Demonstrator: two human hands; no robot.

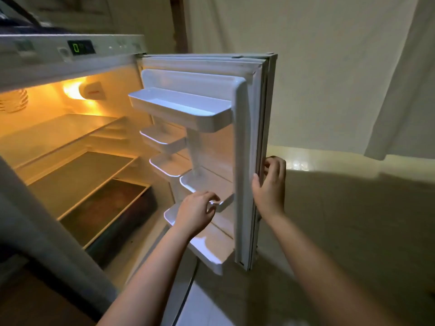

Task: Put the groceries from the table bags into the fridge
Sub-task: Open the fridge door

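Note:
The small fridge (70, 142) stands open and lit inside, its glass shelves bare and a dark drawer (110, 208) at the bottom. Its door (247, 142) swings out to the right and carries several white door trays. My right hand (269, 187) grips the door's outer edge, fingers wrapped round it. My left hand (196, 212) rests on the front rim of a lower door tray (223, 203), fingers curled over it. No groceries or bags are in view.
A top door tray (183, 109) juts out at head height. A pale curtain (353, 74) hangs behind the door. The floor (341, 231) to the right is tiled. A dark counter edge (35, 231) sits at the lower left.

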